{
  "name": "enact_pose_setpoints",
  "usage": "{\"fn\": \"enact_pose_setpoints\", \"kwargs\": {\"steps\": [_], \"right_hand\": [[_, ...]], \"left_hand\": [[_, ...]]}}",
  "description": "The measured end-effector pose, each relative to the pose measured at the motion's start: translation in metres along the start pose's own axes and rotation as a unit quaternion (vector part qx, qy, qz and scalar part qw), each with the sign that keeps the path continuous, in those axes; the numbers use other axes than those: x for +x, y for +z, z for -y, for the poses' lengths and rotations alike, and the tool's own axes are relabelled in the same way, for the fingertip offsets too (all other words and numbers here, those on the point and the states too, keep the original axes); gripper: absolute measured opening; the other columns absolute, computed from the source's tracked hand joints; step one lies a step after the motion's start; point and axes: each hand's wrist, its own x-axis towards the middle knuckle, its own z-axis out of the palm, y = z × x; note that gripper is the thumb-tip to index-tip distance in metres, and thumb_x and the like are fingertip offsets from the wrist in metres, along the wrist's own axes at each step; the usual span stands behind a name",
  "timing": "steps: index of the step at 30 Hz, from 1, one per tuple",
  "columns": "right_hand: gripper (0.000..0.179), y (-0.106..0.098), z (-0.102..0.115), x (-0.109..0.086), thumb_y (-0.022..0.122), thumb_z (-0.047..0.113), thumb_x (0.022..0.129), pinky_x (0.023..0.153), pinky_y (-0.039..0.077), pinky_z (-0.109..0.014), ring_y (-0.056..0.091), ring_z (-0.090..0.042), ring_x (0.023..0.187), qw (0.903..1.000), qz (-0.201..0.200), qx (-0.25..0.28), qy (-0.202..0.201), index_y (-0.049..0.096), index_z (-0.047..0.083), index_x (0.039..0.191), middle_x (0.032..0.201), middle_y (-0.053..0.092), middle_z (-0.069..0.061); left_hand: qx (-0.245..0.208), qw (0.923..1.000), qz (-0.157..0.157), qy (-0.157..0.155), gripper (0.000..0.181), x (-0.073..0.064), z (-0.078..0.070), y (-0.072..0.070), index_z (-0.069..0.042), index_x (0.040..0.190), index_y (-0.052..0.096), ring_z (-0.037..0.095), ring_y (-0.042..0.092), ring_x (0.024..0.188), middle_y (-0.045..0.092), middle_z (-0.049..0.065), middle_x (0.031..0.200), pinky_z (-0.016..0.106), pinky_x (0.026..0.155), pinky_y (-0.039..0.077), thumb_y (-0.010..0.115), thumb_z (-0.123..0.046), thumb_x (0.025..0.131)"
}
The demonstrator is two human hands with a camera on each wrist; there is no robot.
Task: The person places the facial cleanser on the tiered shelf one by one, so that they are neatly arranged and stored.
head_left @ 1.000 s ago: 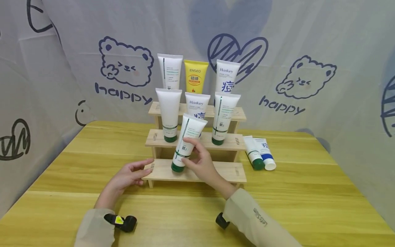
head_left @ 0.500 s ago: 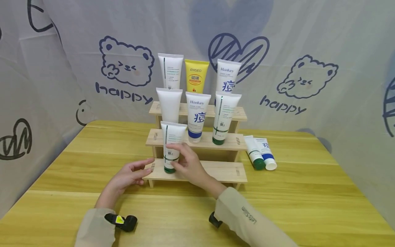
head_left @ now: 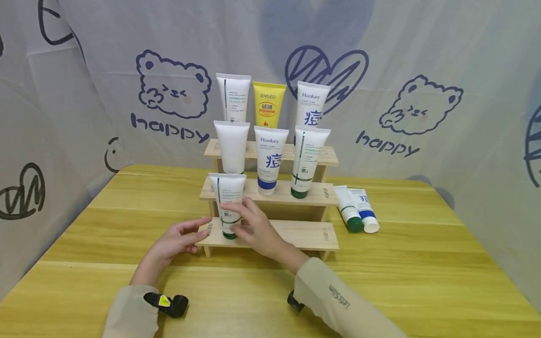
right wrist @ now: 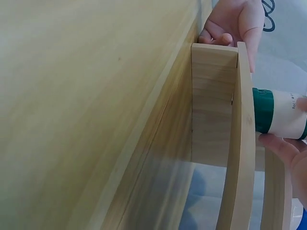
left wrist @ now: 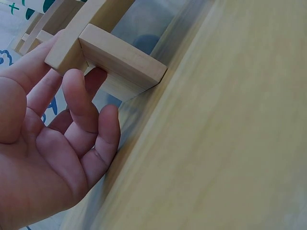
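Observation:
In the head view, my right hand holds a white squeeze tube with a green cap, thumb and fingers around its lower half. The tube stands cap down at the left of the bottom step of a wooden display stand. In the right wrist view its green cap is right at the step's surface. My left hand grips the left end of that step. The left wrist view shows its fingers curled at the step's end and beside the stand's leg.
White tubes stand on the middle step. On the top step a yellow tube is between two white ones. Two more tubes lie on the table right of the stand. A printed curtain hangs behind.
My right hand has carried the tube leftward along the bottom step and brought it from tilted to nearly upright. The blue-banded tube behind is uncovered. My left hand has stayed in place.

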Motion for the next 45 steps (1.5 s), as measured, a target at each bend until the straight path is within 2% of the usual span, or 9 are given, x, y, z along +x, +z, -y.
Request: {"fn": "enact_pose_setpoints", "kwargs": {"steps": [5, 8, 15, 19, 23, 28, 32, 37, 45], "right_hand": [[0.051, -0.002, 0.0, -0.003, 0.068, -0.003, 0.076, 0.089, 0.042, -0.028, 0.04, -0.026, 0.117, 0.9996, 0.003, 0.026, 0.006, 0.048, 0.0, 0.123, 0.13, 0.034, -0.016], [0.052, -0.005, 0.001, -0.006, 0.069, -0.002, 0.075, 0.09, 0.041, -0.029, 0.039, -0.025, 0.118, 0.9993, 0.006, 0.035, 0.013, 0.048, 0.0, 0.123, 0.131, 0.033, -0.016], [0.053, -0.013, 0.002, -0.013, 0.07, 0.001, 0.075, 0.095, 0.036, -0.031, 0.035, -0.022, 0.121, 0.9997, 0.016, 0.001, 0.016, 0.05, 0.002, 0.124, 0.133, 0.035, -0.013], [0.053, -0.017, 0.003, -0.015, 0.07, 0.001, 0.076, 0.093, 0.039, -0.034, 0.036, -0.024, 0.121, 0.9999, 0.012, -0.001, 0.004, 0.048, 0.001, 0.124, 0.133, 0.035, -0.015], [0.052, -0.022, 0.005, -0.019, 0.067, -0.004, 0.076, 0.087, 0.044, -0.036, 0.04, -0.025, 0.117, 0.9999, 0.007, 0.005, 0.009, 0.046, -0.002, 0.124, 0.13, 0.038, -0.016], [0.045, -0.031, 0.022, -0.021, 0.063, -0.011, 0.076, 0.08, 0.046, -0.044, 0.047, -0.035, 0.107, 0.9992, -0.005, 0.022, 0.032, 0.046, -0.012, 0.118, 0.118, 0.047, -0.025], [0.04, -0.039, 0.033, -0.022, 0.06, -0.014, 0.077, 0.081, 0.044, -0.049, 0.047, -0.042, 0.104, 0.9945, -0.007, 0.057, 0.087, 0.045, -0.016, 0.114, 0.113, 0.049, -0.031], [0.033, -0.048, 0.033, -0.027, 0.057, -0.014, 0.08, 0.083, 0.043, -0.05, 0.047, -0.042, 0.104, 0.9835, -0.028, 0.098, 0.149, 0.048, -0.016, 0.112, 0.111, 0.05, -0.031], [0.023, -0.064, 0.028, -0.036, 0.057, -0.015, 0.079, 0.08, 0.046, -0.045, 0.051, -0.041, 0.097, 0.9825, -0.072, 0.071, 0.157, 0.053, -0.016, 0.102, 0.103, 0.055, -0.029]], "left_hand": [[0.001, 1.0, -0.001, 0.001, 0.055, 0.001, 0.001, 0.0, 0.0, 0.133, 0.04, 0.009, 0.047, 0.057, 0.045, 0.011, 0.109, 0.021, 0.056, 0.046, 0.061, -0.021, 0.086], [0.001, 1.0, -0.002, 0.0, 0.055, 0.001, 0.001, 0.0, 0.0, 0.133, 0.041, 0.009, 0.047, 0.057, 0.046, 0.011, 0.11, 0.021, 0.056, 0.046, 0.061, -0.021, 0.086], [0.001, 1.0, -0.002, -0.002, 0.056, 0.001, 0.001, 0.001, 0.0, 0.132, 0.041, 0.009, 0.047, 0.057, 0.046, 0.012, 0.109, 0.021, 0.056, 0.046, 0.062, -0.022, 0.086], [-0.001, 1.0, -0.001, -0.001, 0.056, 0.001, 0.0, 0.001, 0.0, 0.133, 0.04, 0.009, 0.047, 0.057, 0.045, 0.011, 0.107, 0.021, 0.056, 0.046, 0.062, -0.021, 0.086], [-0.005, 1.0, 0.001, 0.001, 0.056, 0.0, 0.0, 0.001, 0.001, 0.132, 0.04, 0.008, 0.047, 0.056, 0.046, 0.01, 0.106, 0.021, 0.056, 0.046, 0.062, -0.02, 0.086], [-0.008, 1.0, 0.002, 0.003, 0.056, 0.0, 0.0, 0.001, 0.001, 0.133, 0.04, 0.008, 0.048, 0.056, 0.045, 0.015, 0.116, 0.02, 0.055, 0.046, 0.062, -0.02, 0.086], [-0.008, 1.0, 0.002, 0.002, 0.056, 0.0, 0.0, 0.001, 0.0, 0.133, 0.04, 0.008, 0.049, 0.056, 0.042, 0.018, 0.123, 0.021, 0.055, 0.046, 0.062, -0.02, 0.086], [-0.004, 1.0, 0.001, 0.002, 0.056, -0.001, -0.001, 0.001, 0.0, 0.133, 0.04, 0.009, 0.048, 0.056, 0.045, 0.014, 0.114, 0.021, 0.055, 0.046, 0.062, -0.02, 0.086], [0.002, 1.0, 0.0, 0.002, 0.056, -0.001, -0.001, 0.001, -0.001, 0.133, 0.04, 0.009, 0.048, 0.056, 0.045, 0.014, 0.116, 0.022, 0.056, 0.046, 0.061, -0.021, 0.086]]}}
